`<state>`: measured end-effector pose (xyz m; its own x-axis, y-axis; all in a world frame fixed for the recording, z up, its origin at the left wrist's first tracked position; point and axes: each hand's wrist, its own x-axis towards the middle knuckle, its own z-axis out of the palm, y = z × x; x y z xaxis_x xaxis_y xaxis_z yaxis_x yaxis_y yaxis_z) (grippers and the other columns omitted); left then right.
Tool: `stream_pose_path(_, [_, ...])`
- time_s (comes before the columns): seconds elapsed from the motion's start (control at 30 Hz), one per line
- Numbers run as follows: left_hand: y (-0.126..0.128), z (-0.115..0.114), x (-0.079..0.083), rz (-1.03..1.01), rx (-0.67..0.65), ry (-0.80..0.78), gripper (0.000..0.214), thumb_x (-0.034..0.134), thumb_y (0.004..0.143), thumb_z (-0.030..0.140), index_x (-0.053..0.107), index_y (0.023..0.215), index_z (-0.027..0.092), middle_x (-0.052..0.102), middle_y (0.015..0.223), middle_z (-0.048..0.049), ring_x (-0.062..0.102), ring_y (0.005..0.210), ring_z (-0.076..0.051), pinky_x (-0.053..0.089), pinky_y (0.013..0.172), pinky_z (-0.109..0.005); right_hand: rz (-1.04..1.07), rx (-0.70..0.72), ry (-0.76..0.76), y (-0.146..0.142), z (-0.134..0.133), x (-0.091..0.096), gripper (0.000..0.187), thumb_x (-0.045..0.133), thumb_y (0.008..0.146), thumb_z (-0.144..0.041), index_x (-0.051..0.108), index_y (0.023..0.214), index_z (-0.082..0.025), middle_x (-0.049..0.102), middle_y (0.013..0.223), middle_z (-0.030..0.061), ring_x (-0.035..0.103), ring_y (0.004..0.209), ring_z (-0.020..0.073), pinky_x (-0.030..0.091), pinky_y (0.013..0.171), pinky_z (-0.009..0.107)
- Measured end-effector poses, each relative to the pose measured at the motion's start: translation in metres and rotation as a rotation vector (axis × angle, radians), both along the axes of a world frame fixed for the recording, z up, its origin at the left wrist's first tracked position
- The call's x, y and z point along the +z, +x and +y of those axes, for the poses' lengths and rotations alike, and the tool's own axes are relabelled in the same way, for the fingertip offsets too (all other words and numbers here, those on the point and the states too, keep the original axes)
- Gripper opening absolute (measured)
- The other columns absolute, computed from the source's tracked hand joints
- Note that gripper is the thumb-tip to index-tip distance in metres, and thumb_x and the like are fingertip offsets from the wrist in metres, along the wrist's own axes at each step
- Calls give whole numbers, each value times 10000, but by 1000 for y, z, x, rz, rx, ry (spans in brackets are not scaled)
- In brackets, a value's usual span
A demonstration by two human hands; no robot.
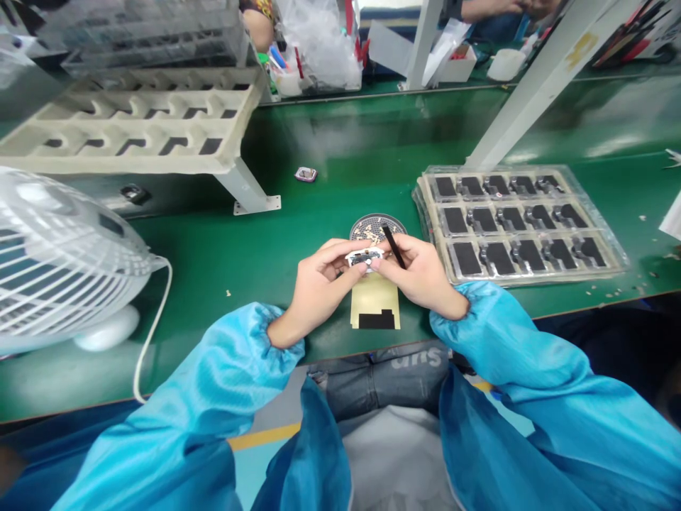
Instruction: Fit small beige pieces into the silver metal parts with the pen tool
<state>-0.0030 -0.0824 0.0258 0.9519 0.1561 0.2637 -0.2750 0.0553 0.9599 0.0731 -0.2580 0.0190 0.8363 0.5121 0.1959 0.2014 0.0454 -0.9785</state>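
near the table's front edge (pixel 319 349), left hand (pixel 320 280) and right hand (pixel 423 275) pinch a part (pixel 364 257), seemingly working it, the right also gripping a stick (pixel 392 245); the next move needs steadiness.

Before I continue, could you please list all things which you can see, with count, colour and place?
device: 1, white and dark, held at centre
strip: 1, black, slanting, right of the device
dish: 1, dark grey, behind the device
small pieces: many, pale, in the dish
sheet: 1, yellowish, nearer than the dish
cutout: 1, black, sheet's near end
trays: stacked, count unclear, clear, bench right
parts: 15, black, in the top tray
gadget: 1, white and pinkish, bench middle
fan: 1, white, left
rack: 1, beige, back left
bags: count unclear, clear, back centre
bench: 1, green, throughout
left hand: 1, bare, device's left
right hand: 1, bare, device's right
sleeves: 2, blue, both arms
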Motion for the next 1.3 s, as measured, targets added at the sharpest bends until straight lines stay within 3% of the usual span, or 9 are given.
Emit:
stream_pose_path(0.27, [-1,-1,-2,41,-21,-39,323,860,825,253,819,1145,242,737,1170,-85,736,1060,-201,635,930,-313,33,-1,-8,-1,2,4,300,877,775,-398,728,918,-180,718,805,14,629,684,141,542,636,274])
stream_pose_path(0.4, [-1,-2,0,3,4,-8,318,867,818,266,819,1131,234,743,1164,-90,734,1087,-215,629,958,-327,-19,9,17,-3,2,4,239,799,844,-387,707,933,-185,726,881,28,666,784,162,563,724,298])
stream_pose_path(0.53, [-2,-2,0,-8,21,29,298,859,827,284,815,1115,220,752,1150,-92,737,1074,-216,624,957,-329,-73,-4,-6,-5,1,2,175,764,874,-339,694,937,-191,696,860,17,640,768,155,523,705,293])
stream_pose_path(0.7, [-3,-4,-2,123,22,89,350,802,885,330,766,1205,192,757,1262,-112,737,1112,-243,614,960,-350,-51,-35,-40,-5,1,1,216,776,865,-371,651,898,-198,651,805,4,587,717,148,484,658,290])
stream_pose_path(0.83, [-5,-4,-2,170,84,183,306,791,889,342,780,1136,162,791,1148,-110,742,1023,-241,610,899,-354,-50,-30,-38,-5,2,0,245,782,872,-397,639,917,-203,644,827,4,589,748,155,484,691,302])
stream_pose_path(1.1, [-3,-6,-2,201,119,90,304,823,835,343,785,1057,139,785,931,-76,685,770,-165,569,725,-292,-14,-45,-14,-6,9,-10,311,773,888,-471,621,896,-199,648,830,8,617,779,165,512,718,308])
stream_pose_path(1.2, [1,0,-2,179,130,190,262,788,856,307,787,1055,136,778,913,-70,673,752,-156,551,695,-280,-68,-36,-51,-2,9,-14,290,778,899,-466,680,960,-200,702,890,26,663,841,191,552,787,342])
stream_pose_path(1.3, [2,4,0,23,197,411,200,748,869,211,794,1057,161,765,919,-47,641,745,-136,525,685,-263,-254,-78,-73,0,6,-10,282,799,901,-403,716,1100,-221,722,1027,49,685,971,222,568,906,389])
